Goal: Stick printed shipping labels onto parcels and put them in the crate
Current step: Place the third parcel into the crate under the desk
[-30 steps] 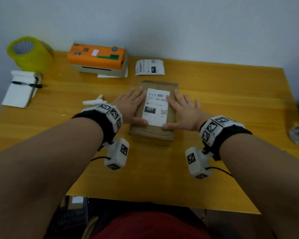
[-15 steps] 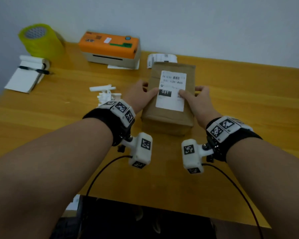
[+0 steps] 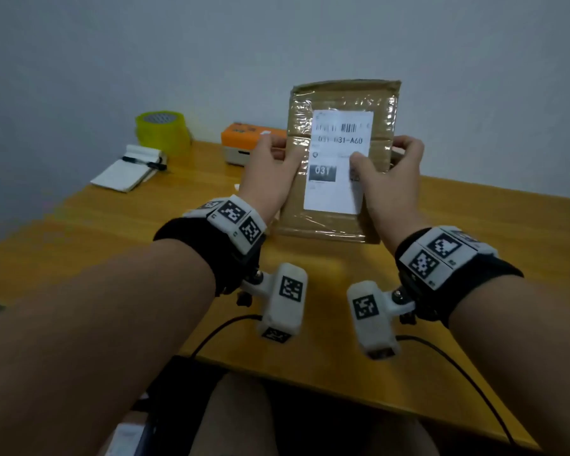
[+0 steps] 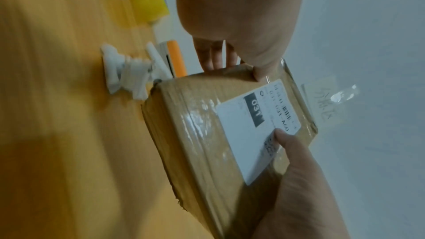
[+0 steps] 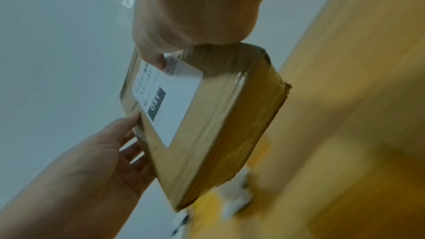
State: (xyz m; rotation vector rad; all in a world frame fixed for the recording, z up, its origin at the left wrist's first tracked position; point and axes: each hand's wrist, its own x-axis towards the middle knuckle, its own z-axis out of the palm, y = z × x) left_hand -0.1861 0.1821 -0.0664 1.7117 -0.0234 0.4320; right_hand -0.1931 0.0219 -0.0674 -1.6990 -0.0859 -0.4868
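Head view: parcel (image 3: 339, 222) lifted off tabletop (image 3: 474, 232), both hands' fingers (image 3: 267, 143) gripping its sides, thumbs on label (image 3: 338, 192); labelling looks done; next, carry to crate, not in view.

You hold a brown cardboard parcel (image 3: 339, 222) wrapped in glossy clear tape that catches the light, its corners frayed and rough. On its face sits a smooth, matt white paper label (image 3: 338, 192) with black print. Below the parcel, the table (image 3: 474, 232) shows a smooth, lightly sheened wood-grain top. Left of the parcel stand a shiny translucent yellow-green tape roll (image 3: 163, 131) and an orange-and-white plastic printer (image 3: 241, 134).
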